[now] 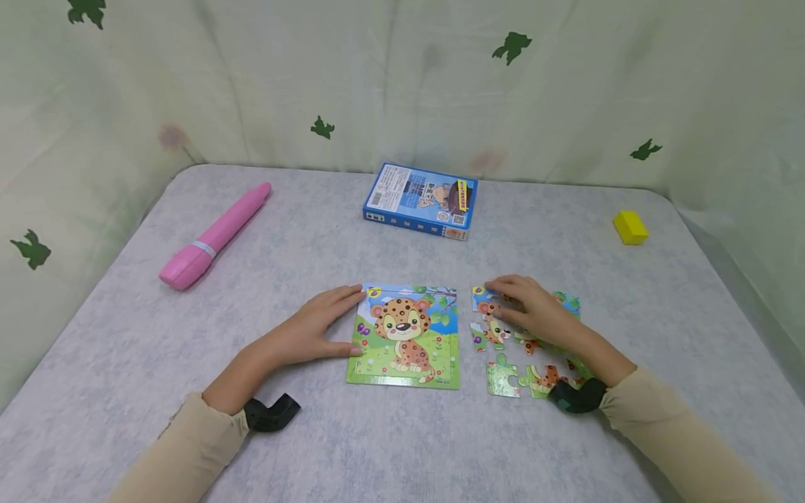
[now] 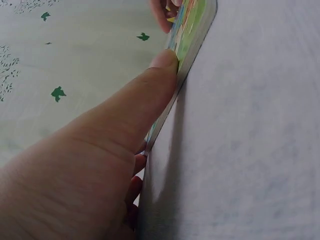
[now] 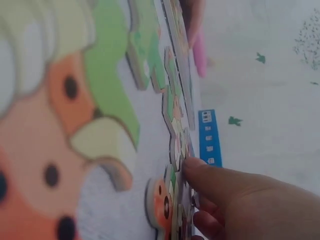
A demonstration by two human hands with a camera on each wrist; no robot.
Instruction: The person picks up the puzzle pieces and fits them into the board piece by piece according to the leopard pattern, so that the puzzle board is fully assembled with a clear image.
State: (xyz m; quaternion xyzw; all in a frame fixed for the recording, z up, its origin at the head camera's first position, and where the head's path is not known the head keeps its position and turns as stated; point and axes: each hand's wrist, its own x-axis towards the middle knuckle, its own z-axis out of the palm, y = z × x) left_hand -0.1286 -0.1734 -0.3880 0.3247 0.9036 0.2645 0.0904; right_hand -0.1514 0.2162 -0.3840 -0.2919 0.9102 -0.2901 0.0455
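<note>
In the head view, a square puzzle board (image 1: pixel 411 335) with a printed leopard cub lies at the table's middle. My left hand (image 1: pixel 312 328) rests at its left side, fingers extended to the upper corner, thumb against the lower edge; the left wrist view shows that thumb (image 2: pixel 165 62) at the board's rim. Loose jigsaw pieces (image 1: pixel 503 377) with matching artwork are spread to the right. Over them, my right hand (image 1: pixel 534 311) pinches an upper-left puzzle piece (image 1: pixel 479 299) between thumb and fingers. Its palm and forearm hide several other pieces.
A blue box (image 1: pixel 418 199) lies behind the board. At the back left is a pink mallet-like object (image 1: pixel 214 237) with a pale band; a yellow block (image 1: pixel 630 228) sits at the far right. A pale curtain (image 1: pixel 402 84) with green bird shapes borders the table (image 1: pixel 302 237).
</note>
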